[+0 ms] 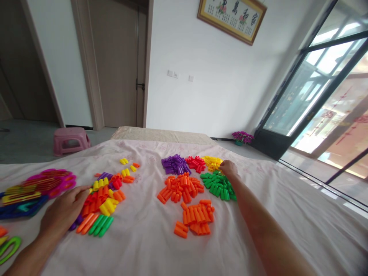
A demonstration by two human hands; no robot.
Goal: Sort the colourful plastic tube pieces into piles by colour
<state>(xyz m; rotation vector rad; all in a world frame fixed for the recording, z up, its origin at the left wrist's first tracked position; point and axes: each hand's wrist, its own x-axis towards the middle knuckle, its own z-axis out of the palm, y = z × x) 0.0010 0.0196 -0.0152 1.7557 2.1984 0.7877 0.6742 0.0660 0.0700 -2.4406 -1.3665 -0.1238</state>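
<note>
1. Close to us, an orange heap (198,214) lies on the pale cloth (138,249).
2. Our left hand (66,207) is at the edge of a mixed-colour pile (99,196); we cannot tell whether it grasps anything.
3. Farther, our right hand (229,169) is at the yellow pile (212,163), beyond green pieces (220,187); its grip we cannot tell.

- Surface: pale cloth (138,251), wrinkled.
- Left: flat coloured shapes (47,182); mixed tubular pieces (100,191).
- Further right: purple pile (176,164), red pile (196,163), yellow pile (211,163), green pile (219,186), two orange piles (186,186).
</note>
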